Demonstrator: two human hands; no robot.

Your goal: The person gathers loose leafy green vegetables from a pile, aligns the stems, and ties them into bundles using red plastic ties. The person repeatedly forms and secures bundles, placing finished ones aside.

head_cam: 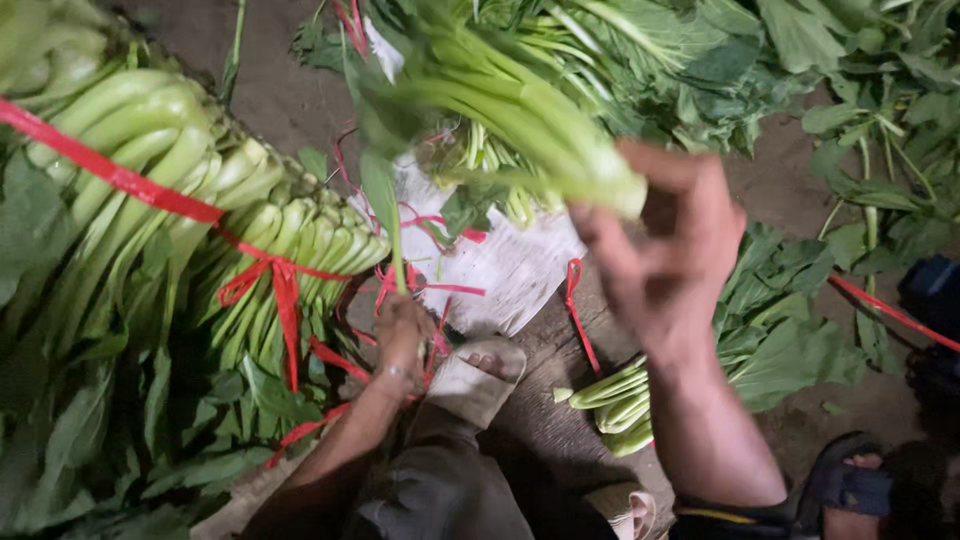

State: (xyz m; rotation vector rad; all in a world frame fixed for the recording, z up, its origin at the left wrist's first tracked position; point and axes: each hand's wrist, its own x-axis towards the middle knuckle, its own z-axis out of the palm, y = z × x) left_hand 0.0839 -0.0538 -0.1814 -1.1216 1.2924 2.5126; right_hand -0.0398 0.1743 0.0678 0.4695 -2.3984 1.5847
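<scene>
Fingers of the right hand (665, 260) curl around the pale stalk end of a loose bunch of green leafy stalks (520, 110), lifted above a white woven sack sheet (510, 270) on the dirt. Just left of that sheet, the left hand (403, 330) pinches a single long green stem (385, 205) among thin red plastic ties (430, 290). Farther left lies a large bundle of pale-stemmed greens bound with red ribbon (180, 210).

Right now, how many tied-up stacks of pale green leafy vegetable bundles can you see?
1: the big stack of pale green stalked bundles bound with red plastic ribbon lies at left. The right hand holds a loose bunch; more loose stalks lie below. Others may be hidden.
</scene>
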